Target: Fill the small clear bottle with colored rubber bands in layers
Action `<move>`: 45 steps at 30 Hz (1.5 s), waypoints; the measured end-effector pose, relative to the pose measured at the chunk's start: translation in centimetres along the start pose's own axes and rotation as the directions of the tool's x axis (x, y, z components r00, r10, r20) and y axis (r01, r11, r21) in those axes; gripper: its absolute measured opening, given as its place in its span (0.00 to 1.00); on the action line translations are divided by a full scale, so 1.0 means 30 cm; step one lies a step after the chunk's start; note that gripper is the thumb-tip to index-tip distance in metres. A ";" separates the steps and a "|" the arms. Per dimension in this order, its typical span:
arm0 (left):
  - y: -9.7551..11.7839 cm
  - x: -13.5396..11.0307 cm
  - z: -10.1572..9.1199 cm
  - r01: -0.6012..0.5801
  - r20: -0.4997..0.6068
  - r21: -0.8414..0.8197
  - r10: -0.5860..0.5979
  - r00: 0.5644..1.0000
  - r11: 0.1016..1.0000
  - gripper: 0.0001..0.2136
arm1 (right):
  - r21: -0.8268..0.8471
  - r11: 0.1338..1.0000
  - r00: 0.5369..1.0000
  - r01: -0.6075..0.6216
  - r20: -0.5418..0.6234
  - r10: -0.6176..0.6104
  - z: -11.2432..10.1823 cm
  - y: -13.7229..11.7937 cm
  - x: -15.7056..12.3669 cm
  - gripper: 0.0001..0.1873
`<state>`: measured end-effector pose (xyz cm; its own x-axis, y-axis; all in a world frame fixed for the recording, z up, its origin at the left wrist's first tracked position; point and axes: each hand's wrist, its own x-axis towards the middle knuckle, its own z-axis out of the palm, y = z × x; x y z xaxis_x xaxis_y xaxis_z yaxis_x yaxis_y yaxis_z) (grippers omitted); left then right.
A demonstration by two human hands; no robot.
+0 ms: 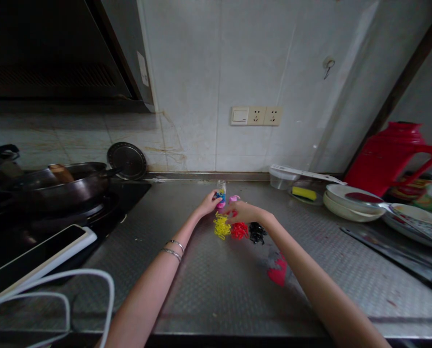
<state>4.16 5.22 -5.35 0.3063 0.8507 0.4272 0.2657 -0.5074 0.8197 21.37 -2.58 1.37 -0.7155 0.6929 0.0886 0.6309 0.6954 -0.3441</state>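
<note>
My left hand (209, 203) is closed around a small clear jar (221, 185), tilted on the steel counter. Blue, pink and some yellow pieces show through its wall. My right hand (243, 212) reaches over the edge of a pile of yellow rubber bands (222, 227), its fingertips bent together at the bands; the exact grip is small and blurred. Just right of that lies a pile of red rubber bands (239, 231), then a pile of black rubber bands (257, 233). Behind my right hand sits a pink bundle (233, 198), partly hidden.
A clear bag with a red patch (278, 271) lies by my right forearm. To the right are a yellow sponge (304, 194), stacked bowls (350, 205), a knife (393, 256) and a red thermos (390, 154). On the left stand a pan (74, 186) and a white cable (109, 290).
</note>
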 end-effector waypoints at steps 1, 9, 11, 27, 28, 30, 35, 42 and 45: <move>0.000 0.000 0.000 -0.002 -0.005 0.007 0.002 1.000 1.000 0.14 | -0.021 1.000 1.000 0.021 0.015 -0.021 0.013 -0.006 -0.005 0.23; -0.028 0.009 0.000 -0.009 0.008 -0.003 0.009 1.000 1.000 0.14 | -0.129 0.987 0.993 0.096 -0.053 -0.104 0.083 -0.002 -0.009 0.18; -0.031 0.010 -0.001 -0.012 0.008 0.008 0.012 1.000 1.000 0.14 | -0.115 0.988 0.990 0.102 -0.088 -0.112 0.089 0.000 -0.008 0.15; -0.033 0.008 -0.002 -0.037 0.000 0.006 0.037 0.999 0.999 0.15 | 0.164 0.980 0.956 0.116 -0.286 -0.065 0.117 -0.006 -0.003 0.09; -0.032 0.007 -0.002 -0.037 0.004 0.002 0.037 0.999 0.999 0.15 | 0.180 0.977 0.954 0.114 -0.295 -0.056 0.115 -0.008 -0.004 0.09; -0.029 0.004 -0.003 -0.032 0.007 -0.005 0.032 0.999 0.999 0.16 | 0.207 0.972 0.950 0.110 -0.309 -0.042 0.108 -0.012 -0.006 0.10; -0.020 0.000 -0.002 -0.019 -0.006 -0.020 0.019 1.000 1.000 0.15 | 0.254 0.964 0.938 0.083 -0.347 0.011 0.090 -0.017 -0.008 0.13; -0.037 0.006 -0.001 -0.019 0.018 -0.048 0.020 1.000 0.999 0.15 | 0.350 0.933 0.903 0.086 -0.423 0.075 0.064 -0.010 0.021 0.17; -0.035 0.004 -0.003 -0.027 0.037 -0.055 0.029 0.999 0.998 0.15 | 0.376 0.922 0.876 0.086 -0.469 0.110 0.029 -0.004 0.049 0.18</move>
<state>3.82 5.87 -6.12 0.3474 0.8299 0.4366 0.2069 -0.5220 0.8275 19.99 -1.81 0.73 -0.4169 0.7728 0.4785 0.4074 0.6295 -0.6616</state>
